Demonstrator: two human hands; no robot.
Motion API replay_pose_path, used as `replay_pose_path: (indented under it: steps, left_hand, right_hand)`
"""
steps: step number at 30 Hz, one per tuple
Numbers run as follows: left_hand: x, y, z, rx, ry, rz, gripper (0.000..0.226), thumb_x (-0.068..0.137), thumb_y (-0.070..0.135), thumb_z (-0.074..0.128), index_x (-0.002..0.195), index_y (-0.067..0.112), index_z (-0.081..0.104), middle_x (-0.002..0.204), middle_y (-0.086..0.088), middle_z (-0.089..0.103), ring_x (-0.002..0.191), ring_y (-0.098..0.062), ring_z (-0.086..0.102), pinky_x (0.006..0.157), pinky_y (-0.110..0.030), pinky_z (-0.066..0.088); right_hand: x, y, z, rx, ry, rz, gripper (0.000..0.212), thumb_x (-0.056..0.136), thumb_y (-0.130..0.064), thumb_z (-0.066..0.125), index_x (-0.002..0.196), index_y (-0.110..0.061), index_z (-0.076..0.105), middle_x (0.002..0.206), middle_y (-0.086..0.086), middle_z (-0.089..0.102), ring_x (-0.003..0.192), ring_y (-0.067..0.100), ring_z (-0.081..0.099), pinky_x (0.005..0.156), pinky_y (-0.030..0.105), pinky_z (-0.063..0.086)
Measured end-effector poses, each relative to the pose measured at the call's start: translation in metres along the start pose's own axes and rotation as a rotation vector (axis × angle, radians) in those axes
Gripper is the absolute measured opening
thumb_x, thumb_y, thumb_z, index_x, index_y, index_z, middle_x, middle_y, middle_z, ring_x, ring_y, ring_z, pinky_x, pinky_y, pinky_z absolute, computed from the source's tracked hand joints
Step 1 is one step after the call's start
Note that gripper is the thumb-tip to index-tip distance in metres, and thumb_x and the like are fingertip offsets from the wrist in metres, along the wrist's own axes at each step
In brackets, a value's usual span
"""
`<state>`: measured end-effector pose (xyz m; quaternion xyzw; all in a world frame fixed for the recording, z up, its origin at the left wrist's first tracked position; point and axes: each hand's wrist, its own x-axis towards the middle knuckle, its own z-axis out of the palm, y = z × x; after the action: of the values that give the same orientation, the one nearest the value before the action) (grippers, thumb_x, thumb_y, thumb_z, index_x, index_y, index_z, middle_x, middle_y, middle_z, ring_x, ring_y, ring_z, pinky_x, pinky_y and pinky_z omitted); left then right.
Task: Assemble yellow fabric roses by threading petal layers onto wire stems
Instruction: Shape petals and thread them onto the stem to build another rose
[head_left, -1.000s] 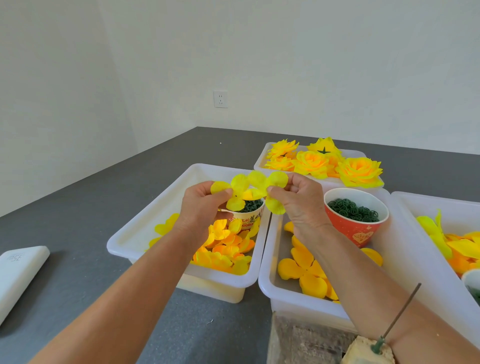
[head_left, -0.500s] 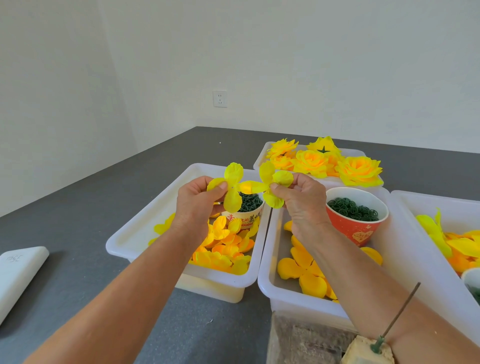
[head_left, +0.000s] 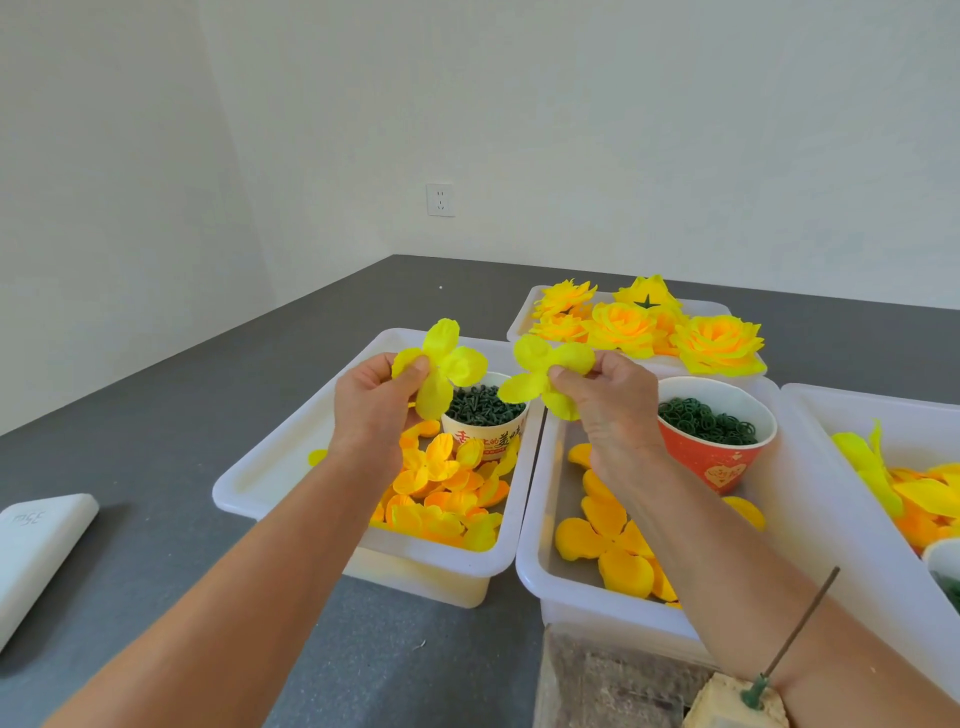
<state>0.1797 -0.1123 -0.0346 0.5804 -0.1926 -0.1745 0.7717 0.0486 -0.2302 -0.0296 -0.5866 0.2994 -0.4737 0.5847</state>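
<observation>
My left hand (head_left: 371, 402) pinches a yellow four-lobed petal layer (head_left: 441, 366) above the left white bin (head_left: 270, 467). My right hand (head_left: 608, 400) pinches a second yellow petal layer (head_left: 545, 371) above the middle white bin (head_left: 535, 545). The two layers hang apart, with a small gap between them. A thin wire stem (head_left: 800, 621) stands tilted in a pale foam block (head_left: 727, 704) at the bottom right. Finished yellow roses (head_left: 717, 343) fill a bin at the back.
The left bin holds orange-yellow petals (head_left: 447, 493) and a paper cup of dark green pieces (head_left: 485, 405). The middle bin holds orange petals (head_left: 613, 545) and a red cup of green rings (head_left: 706, 421). Another petal bin (head_left: 852, 415) sits right. A white flat object (head_left: 36, 545) lies left.
The stuck-together petal layers have been pulled apart: my left hand drew one to the left and my right hand keeps the other. Both hands rose slightly.
</observation>
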Motion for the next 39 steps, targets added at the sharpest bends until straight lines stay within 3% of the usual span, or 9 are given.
replay_pose_path:
  steps: [7, 11, 16, 20, 22, 25, 28, 32, 39]
  left_hand:
    - [-0.002, 0.005, 0.001, 0.01, 0.163, 0.118, 0.022, 0.09, 0.007, 0.056, 0.07, 0.013, 0.063, 0.061, -0.002, 0.065, 0.057, -0.013, 0.061, 0.056, -0.026, 0.054]
    - [0.001, 0.001, -0.001, 0.106, 0.198, 0.218, 0.018, 0.091, 0.012, 0.055, 0.075, 0.013, 0.064, 0.074, -0.011, 0.057, 0.067, -0.02, 0.052, 0.064, -0.036, 0.05]
    - [0.001, -0.006, 0.0, 0.436, 0.189, 0.421, 0.01, 0.085, 0.013, 0.064, 0.08, 0.018, 0.07, 0.069, 0.005, 0.062, 0.062, -0.008, 0.051, 0.067, -0.02, 0.045]
    - [-0.003, -0.007, 0.004, 0.696, 0.157, 0.493, 0.014, 0.076, 0.001, 0.065, 0.077, 0.014, 0.07, 0.075, 0.002, 0.066, 0.065, -0.01, 0.054, 0.064, -0.017, 0.044]
    - [-0.004, -0.009, 0.007, 0.866, 0.085, 0.496, 0.02, 0.073, -0.004, 0.062, 0.08, 0.013, 0.07, 0.085, -0.003, 0.067, 0.075, -0.02, 0.057, 0.071, -0.029, 0.048]
    - [-0.008, -0.015, 0.011, 1.092, -0.174, 0.497, 0.027, 0.071, -0.007, 0.061, 0.084, 0.014, 0.072, 0.092, -0.004, 0.066, 0.086, -0.024, 0.058, 0.075, -0.031, 0.046]
    - [-0.015, -0.023, 0.015, 1.284, -0.487, 0.479, 0.031, 0.071, -0.006, 0.059, 0.09, 0.015, 0.072, 0.099, -0.001, 0.068, 0.093, -0.021, 0.058, 0.077, -0.026, 0.045]
    - [-0.017, -0.026, 0.015, 1.403, -0.712, 0.425, 0.031, 0.071, -0.005, 0.059, 0.091, 0.015, 0.072, 0.095, 0.0, 0.071, 0.093, -0.018, 0.062, 0.082, -0.033, 0.052]
    - [-0.014, 0.001, 0.012, 1.4, -0.974, 0.119, 0.04, 0.069, -0.003, 0.062, 0.092, 0.029, 0.064, 0.091, 0.011, 0.064, 0.072, 0.006, 0.057, 0.056, -0.014, 0.048]
  right_hand:
    - [-0.011, 0.004, 0.008, -0.186, -0.437, -0.151, 0.011, 0.081, -0.011, 0.071, 0.082, -0.021, 0.067, 0.073, -0.007, 0.07, 0.067, 0.003, 0.065, 0.065, 0.013, 0.051]
    - [-0.013, 0.009, 0.01, -0.557, -0.707, -0.222, 0.03, 0.088, -0.031, 0.062, 0.114, -0.016, 0.067, 0.109, -0.004, 0.068, 0.101, 0.002, 0.059, 0.091, 0.02, 0.045]
    - [-0.009, 0.008, 0.005, -0.702, -0.628, -0.341, 0.034, 0.088, -0.034, 0.061, 0.114, -0.013, 0.068, 0.114, 0.007, 0.068, 0.105, 0.015, 0.06, 0.091, 0.03, 0.044]
    - [-0.005, 0.002, 0.0, -0.574, -0.558, -0.276, 0.026, 0.089, -0.033, 0.061, 0.107, -0.018, 0.071, 0.1, -0.01, 0.068, 0.087, -0.003, 0.06, 0.081, 0.015, 0.045]
    - [-0.001, -0.004, -0.004, -0.538, -0.505, -0.25, 0.025, 0.09, -0.033, 0.059, 0.103, -0.017, 0.072, 0.101, -0.009, 0.068, 0.087, -0.009, 0.058, 0.077, 0.008, 0.041]
    - [0.004, -0.017, -0.014, -0.485, -0.41, -0.219, 0.028, 0.091, -0.028, 0.059, 0.094, -0.005, 0.074, 0.102, 0.009, 0.072, 0.095, 0.009, 0.064, 0.078, 0.025, 0.043]
    - [0.005, -0.032, -0.029, -0.44, -0.374, -0.236, 0.025, 0.091, -0.024, 0.059, 0.091, -0.004, 0.074, 0.087, 0.001, 0.071, 0.069, -0.011, 0.058, 0.067, 0.013, 0.042]
    - [0.003, -0.04, -0.065, -0.408, -0.326, -0.139, 0.019, 0.091, -0.024, 0.059, 0.089, -0.012, 0.073, 0.101, 0.006, 0.072, 0.103, 0.019, 0.062, 0.09, 0.037, 0.048]
    - [-0.004, -0.037, -0.135, -0.416, -0.27, -0.002, 0.012, 0.087, -0.014, 0.064, 0.08, -0.019, 0.072, 0.094, 0.006, 0.071, 0.091, 0.015, 0.061, 0.077, 0.029, 0.049]
